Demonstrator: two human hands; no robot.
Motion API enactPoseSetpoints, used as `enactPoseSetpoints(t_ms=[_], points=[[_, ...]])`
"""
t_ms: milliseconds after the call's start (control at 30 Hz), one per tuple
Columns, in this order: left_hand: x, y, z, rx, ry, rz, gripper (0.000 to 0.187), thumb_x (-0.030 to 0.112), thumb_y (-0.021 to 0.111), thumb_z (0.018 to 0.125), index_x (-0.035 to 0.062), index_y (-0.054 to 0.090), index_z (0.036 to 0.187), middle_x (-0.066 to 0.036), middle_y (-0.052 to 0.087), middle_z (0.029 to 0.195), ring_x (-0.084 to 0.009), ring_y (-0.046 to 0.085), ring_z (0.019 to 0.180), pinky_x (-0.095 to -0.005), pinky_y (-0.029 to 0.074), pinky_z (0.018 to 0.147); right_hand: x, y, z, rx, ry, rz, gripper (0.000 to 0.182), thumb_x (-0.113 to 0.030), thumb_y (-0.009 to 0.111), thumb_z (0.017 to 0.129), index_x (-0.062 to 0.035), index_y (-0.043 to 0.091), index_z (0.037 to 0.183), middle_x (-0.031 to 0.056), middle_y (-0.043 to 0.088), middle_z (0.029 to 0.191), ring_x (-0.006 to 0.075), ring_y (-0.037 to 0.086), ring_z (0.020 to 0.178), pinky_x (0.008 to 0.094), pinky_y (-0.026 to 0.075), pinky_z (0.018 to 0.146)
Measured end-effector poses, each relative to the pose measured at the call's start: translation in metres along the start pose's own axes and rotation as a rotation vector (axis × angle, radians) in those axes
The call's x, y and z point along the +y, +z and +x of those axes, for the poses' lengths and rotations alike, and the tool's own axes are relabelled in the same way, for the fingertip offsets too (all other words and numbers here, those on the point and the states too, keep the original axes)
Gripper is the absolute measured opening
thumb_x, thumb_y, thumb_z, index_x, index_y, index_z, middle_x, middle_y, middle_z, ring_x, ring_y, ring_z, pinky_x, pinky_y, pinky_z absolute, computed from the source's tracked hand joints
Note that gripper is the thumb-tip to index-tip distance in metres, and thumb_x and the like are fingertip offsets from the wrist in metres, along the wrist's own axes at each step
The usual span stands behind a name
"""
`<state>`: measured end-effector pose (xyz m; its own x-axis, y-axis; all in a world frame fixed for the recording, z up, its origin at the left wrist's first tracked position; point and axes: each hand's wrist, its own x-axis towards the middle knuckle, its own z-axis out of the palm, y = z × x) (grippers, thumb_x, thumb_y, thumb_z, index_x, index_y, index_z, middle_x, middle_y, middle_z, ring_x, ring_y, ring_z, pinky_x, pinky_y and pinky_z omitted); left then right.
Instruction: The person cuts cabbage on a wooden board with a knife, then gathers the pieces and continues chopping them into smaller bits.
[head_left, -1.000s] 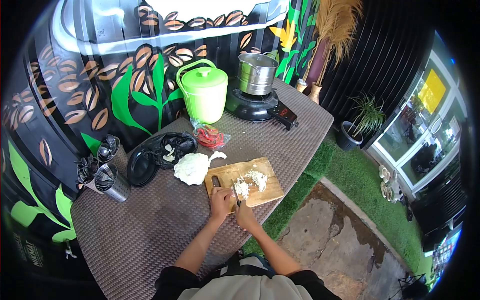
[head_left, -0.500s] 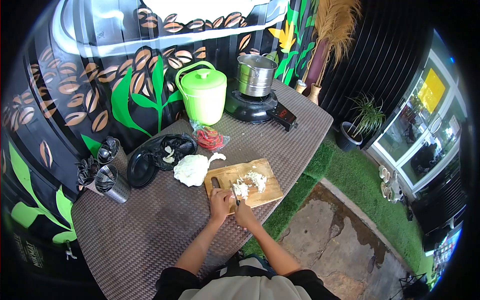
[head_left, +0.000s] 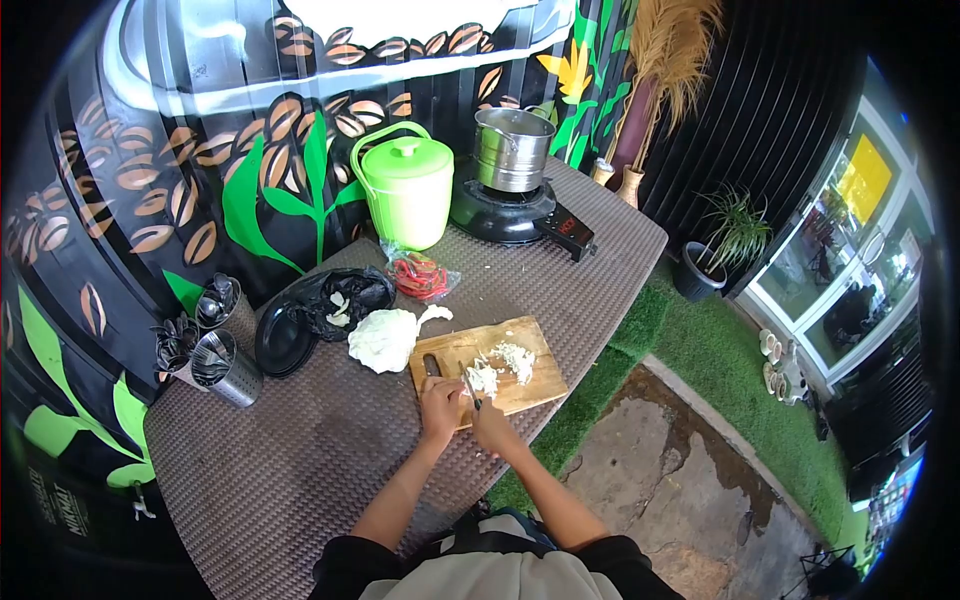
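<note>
A wooden cutting board [head_left: 540, 388] lies near the table's front edge with shredded cabbage [head_left: 514, 362] heaped on it. My right hand [head_left: 493, 430] is wrapped round the dark handle of a knife [head_left: 468, 382], its blade pointing away from me beside the shreds. At the board's left part, my left hand [head_left: 440, 410] is closed with bent fingers close to the blade; whatever lies under the fingertips is hidden. A partly cut white cabbage [head_left: 383, 341] rests just left of the board, a loose leaf piece at its upper right.
Behind the board lie a clear bag of red chillies [head_left: 420, 277] and a black plastic bag [head_left: 355, 294] by a black plate [head_left: 284, 338]. Cutlery holders [head_left: 228, 375] stand left. Farther back are a lidded green bucket [head_left: 408, 190] and a steel pot [head_left: 512, 150] on a black cooker [head_left: 500, 217].
My right hand and the knife have shifted very slightly to the right. My left hand and the cabbage look almost the same as before.
</note>
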<state>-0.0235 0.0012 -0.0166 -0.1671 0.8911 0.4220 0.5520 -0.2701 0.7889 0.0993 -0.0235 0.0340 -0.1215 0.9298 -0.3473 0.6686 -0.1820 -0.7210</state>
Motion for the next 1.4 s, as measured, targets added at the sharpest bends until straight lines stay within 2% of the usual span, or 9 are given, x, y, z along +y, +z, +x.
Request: enactPoseSetpoints(t_ms=[100, 233, 333, 400, 467, 667, 733, 933, 1400], points=[[0.001, -0.001, 0.002, 0.007, 0.016, 0.009, 0.011, 0.0, 0.066, 0.076, -0.0003, 0.072, 0.085, -0.011, 0.07, 0.09, -0.0258, 0.057, 0.09, -0.0347, 0.048, 0.08, 0.025, 0.034, 0.0, 0.19, -0.082, -0.108, 0.037, -0.027, 0.043, 0.095, 0.0051, 0.038, 0.113, 0.0351, 0.06, 0.092, 0.052, 0.059, 0.085, 0.0556, 0.048, 0.076], [-0.001, 0.0, 0.001, 0.031, 0.061, 0.011, 0.014, -0.004, 0.067, 0.074, 0.0, 0.072, 0.087, -0.011, 0.07, 0.09, -0.0258, 0.058, 0.09, -0.0341, 0.048, 0.08, 0.024, 0.035, 0.009, 0.199, -0.054, -0.116, 0.036, -0.027, 0.042, 0.095, 0.0024, 0.037, 0.115, 0.0343, 0.061, 0.091, 0.0521, 0.059, 0.085, 0.0564, 0.047, 0.077], [0.0, -0.001, 0.001, 0.007, 0.048, 0.021, 0.014, -0.003, 0.067, 0.074, -0.0001, 0.072, 0.086, -0.012, 0.07, 0.09, -0.0263, 0.058, 0.09, -0.0344, 0.048, 0.08, 0.016, 0.017, 0.025, 0.183, -0.166, -0.095, 0.034, -0.024, 0.042, 0.096, 0.0075, 0.037, 0.107, 0.038, 0.057, 0.082, 0.0522, 0.06, 0.073, 0.0559, 0.05, 0.064], [-0.002, -0.002, 0.001, -0.001, 0.039, 0.026, 0.013, -0.003, 0.067, 0.074, -0.0002, 0.072, 0.086, -0.011, 0.07, 0.089, -0.0264, 0.058, 0.09, -0.0344, 0.048, 0.08, 0.006, 0.0, 0.027, -0.025, 0.005, 0.013, 0.037, -0.027, 0.041, 0.095, 0.0068, 0.039, 0.109, 0.0377, 0.059, 0.087, 0.0517, 0.061, 0.08, 0.0549, 0.05, 0.071], [-0.002, -0.002, 0.002, -0.004, 0.026, 0.025, 0.013, -0.002, 0.066, 0.075, -0.0004, 0.072, 0.086, -0.011, 0.07, 0.089, -0.0265, 0.058, 0.09, -0.0344, 0.048, 0.08, -0.01, -0.015, 0.009, -0.08, 0.054, 0.085, 0.036, -0.026, 0.041, 0.095, 0.0082, 0.039, 0.107, 0.0386, 0.058, 0.084, 0.0505, 0.061, 0.08, 0.054, 0.05, 0.068], [0.004, -0.004, 0.003, -0.01, 0.012, 0.013, 0.012, -0.001, 0.067, 0.075, -0.0005, 0.072, 0.086, -0.012, 0.07, 0.089, -0.0265, 0.058, 0.09, -0.0344, 0.048, 0.08, 0.021, 0.016, 0.005, 0.044, -0.12, 0.074, 0.031, -0.024, 0.042, 0.096, 0.0056, 0.038, 0.105, 0.0401, 0.057, 0.088, 0.0544, 0.057, 0.082, 0.0585, 0.045, 0.072], [0.005, -0.004, 0.002, 0.008, 0.023, 0.004, 0.012, 0.0, 0.068, 0.075, -0.0005, 0.072, 0.086, -0.012, 0.07, 0.089, -0.0263, 0.058, 0.089, -0.0339, 0.048, 0.079, 0.023, 0.026, 0.001, 0.212, -0.241, 0.041, 0.03, -0.024, 0.042, 0.096, 0.0029, 0.037, 0.106, 0.0399, 0.057, 0.088, 0.0557, 0.055, 0.085, 0.0601, 0.043, 0.075], [0.001, -0.001, 0.004, 0.017, 0.011, 0.0, 0.012, 0.001, 0.07, 0.075, -0.0003, 0.072, 0.087, -0.012, 0.07, 0.089, -0.0255, 0.058, 0.089, -0.0335, 0.047, 0.079, 0.014, 0.027, -0.013, 0.132, -0.021, -0.077, 0.03, -0.028, 0.041, 0.097, -0.0008, 0.035, 0.109, 0.0363, 0.059, 0.088, 0.0529, 0.058, 0.086, 0.0596, 0.045, 0.075], [0.003, -0.001, 0.004, 0.035, 0.008, 0.01, 0.012, -0.002, 0.067, 0.076, -0.0013, 0.071, 0.087, -0.012, 0.069, 0.088, -0.0259, 0.059, 0.089, -0.0347, 0.049, 0.077, 0.007, 0.031, -0.017, 0.157, 0.025, -0.138, 0.03, -0.029, 0.04, 0.098, -0.0016, 0.036, 0.11, 0.0341, 0.06, 0.086, 0.052, 0.059, 0.085, 0.0591, 0.045, 0.074]])
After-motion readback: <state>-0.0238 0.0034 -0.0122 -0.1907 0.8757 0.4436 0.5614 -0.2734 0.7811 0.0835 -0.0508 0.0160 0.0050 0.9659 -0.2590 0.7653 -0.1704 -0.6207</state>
